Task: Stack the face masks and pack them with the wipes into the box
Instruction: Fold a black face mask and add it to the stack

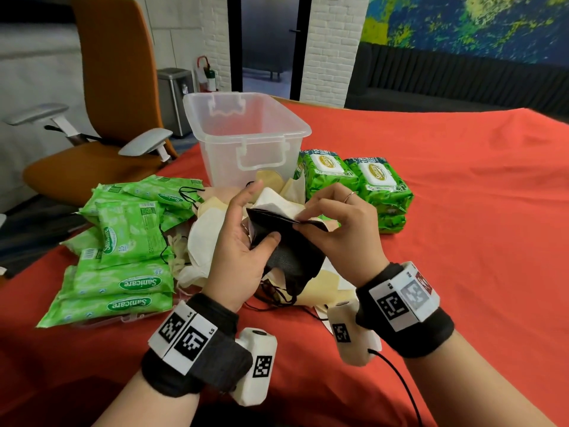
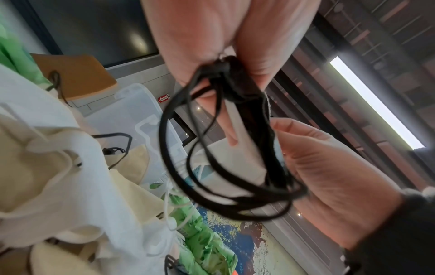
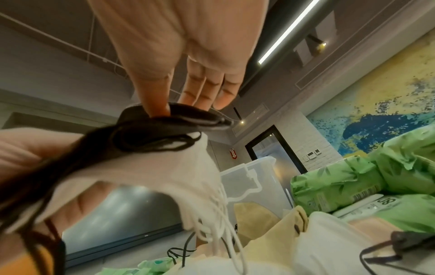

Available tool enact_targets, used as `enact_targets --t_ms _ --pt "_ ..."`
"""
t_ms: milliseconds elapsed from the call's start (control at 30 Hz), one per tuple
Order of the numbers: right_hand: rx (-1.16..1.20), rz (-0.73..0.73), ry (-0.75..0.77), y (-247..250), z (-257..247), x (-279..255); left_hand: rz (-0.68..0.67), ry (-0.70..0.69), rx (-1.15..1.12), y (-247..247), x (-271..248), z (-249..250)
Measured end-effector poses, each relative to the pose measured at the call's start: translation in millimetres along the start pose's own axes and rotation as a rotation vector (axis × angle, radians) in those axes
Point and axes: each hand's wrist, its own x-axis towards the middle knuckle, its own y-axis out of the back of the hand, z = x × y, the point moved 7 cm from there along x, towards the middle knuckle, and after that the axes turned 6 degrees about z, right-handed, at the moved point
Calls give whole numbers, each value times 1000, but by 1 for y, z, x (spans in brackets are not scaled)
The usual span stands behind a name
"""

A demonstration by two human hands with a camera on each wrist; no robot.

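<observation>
My left hand point(image 1: 243, 241) holds a small stack of face masks above the table, a black mask point(image 1: 289, 257) on top of white ones point(image 1: 277, 203), thumb pressed on the black cloth. My right hand point(image 1: 335, 220) pinches the top edge of the black mask point(image 3: 188, 115) between thumb and fingers. Black ear loops point(image 2: 212, 167) dangle under the left hand. More white and cream masks point(image 1: 203, 238) lie heaped on the red cloth below. The clear plastic box point(image 1: 246, 131) stands open behind the heap, with a cream mask against its front wall.
Flat green wipes packs point(image 1: 123, 257) are piled to the left. Thicker green wipes packs point(image 1: 354, 177) are stacked to the right of the box. An orange office chair point(image 1: 117, 97) stands off the table's left edge. The red tablecloth point(image 1: 462, 211) stretches to the right.
</observation>
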Motion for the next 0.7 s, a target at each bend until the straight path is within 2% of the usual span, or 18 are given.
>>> enact_targets --t_ms 133,233,467,600,700 --pt "-9 16 70 0 -3 -1 -20 43 -11 1 -2 -3" --pt "-26 -50 93 -6 -3 -1 -14 47 -2 1 -2 -2" --pt "-160 -169 256 -17 -12 -5 -28 86 -83 -2 -4 1" --pt "-264 -342 131 -28 1 -10 -66 72 -76 -6 -6 4" --pt "-245 -366 21 -27 2 -10 -83 74 -55 -7 -7 5"
